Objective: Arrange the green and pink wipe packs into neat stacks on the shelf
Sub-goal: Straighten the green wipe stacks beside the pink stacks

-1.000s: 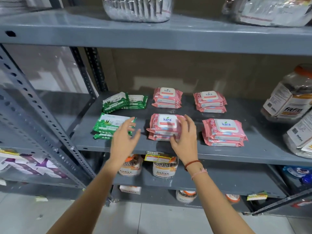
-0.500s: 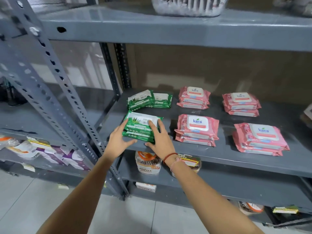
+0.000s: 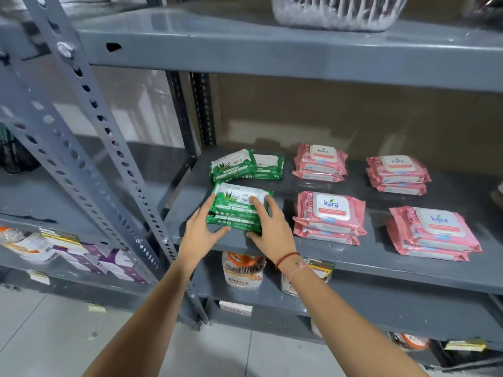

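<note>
Green wipes stack [image 3: 237, 206] on shelf [image 3: 375, 258], left grip [image 3: 202, 234] straight-fingered against its nine-o'clock side — right grip [image 3: 272, 229] curled round its three-o'clock end.

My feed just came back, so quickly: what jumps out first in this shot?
Both hands bracket the front green wipes stack at the left end of the grey shelf: left hand against its left edge, right hand with fingers over its top. Right of it lie four pink Kara wipes stacks, in two rows of two.
</note>
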Tool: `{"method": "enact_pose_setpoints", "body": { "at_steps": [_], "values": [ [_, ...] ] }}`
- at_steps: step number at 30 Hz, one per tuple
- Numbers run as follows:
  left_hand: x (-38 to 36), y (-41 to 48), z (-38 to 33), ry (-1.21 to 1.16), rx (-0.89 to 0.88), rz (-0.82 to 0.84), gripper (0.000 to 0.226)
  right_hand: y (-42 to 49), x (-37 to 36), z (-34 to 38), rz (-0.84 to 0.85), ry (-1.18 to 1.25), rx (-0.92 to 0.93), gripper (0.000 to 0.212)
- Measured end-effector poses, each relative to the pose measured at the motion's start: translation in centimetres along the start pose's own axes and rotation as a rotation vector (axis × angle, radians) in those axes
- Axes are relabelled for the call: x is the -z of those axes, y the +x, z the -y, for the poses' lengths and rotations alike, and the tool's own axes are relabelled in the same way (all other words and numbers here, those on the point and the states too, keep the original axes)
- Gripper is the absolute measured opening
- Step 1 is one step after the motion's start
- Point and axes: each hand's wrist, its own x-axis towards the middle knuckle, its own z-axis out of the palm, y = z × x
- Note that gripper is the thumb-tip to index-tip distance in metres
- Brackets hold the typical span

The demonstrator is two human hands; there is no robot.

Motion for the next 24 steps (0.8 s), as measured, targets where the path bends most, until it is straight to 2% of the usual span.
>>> {"method": "enact_pose_setpoints", "body": {
  "at_steps": [4, 8, 11, 14, 19, 24],
  "values": [
    [1.4, -0.3, 1.3, -0.034, 0.047, -0.035, 0.067, 1.0, 2.9, 0.6, -0.149, 0.037, 0.044, 0.074],
    [1.6, 0.8, 1.4, 0.138, 0.189, -0.103, 0.047, 6.6, 5.6, 1.4, -0.183, 0.071, 0.109, 0.059],
    [1.0, 1.3, 1.7, 0.277, 0.162, -0.062, 0.044, 12.0, 6.0, 1.7, -0.041, -0.016, 0.095, 0.052],
    [0.3, 0.9, 2.5, 0.378, 0.140, -0.025, 0.039, 15.9, 4.9, 1.3, 0.105, -0.125, 0.115, 0.054],
    [0.1, 0.5, 2.6, 0.419, 0.109, -0.038, 0.038, 19.7, 2.1, 1.0, 0.274, -0.334, 0.210, 0.074],
    [0.2, 0.4, 2.2, 0.428, 0.107, -0.037, 0.049, 21.5, 0.8, 0.2, 0.334, -0.455, 0.249, 0.095]
  ]
}}
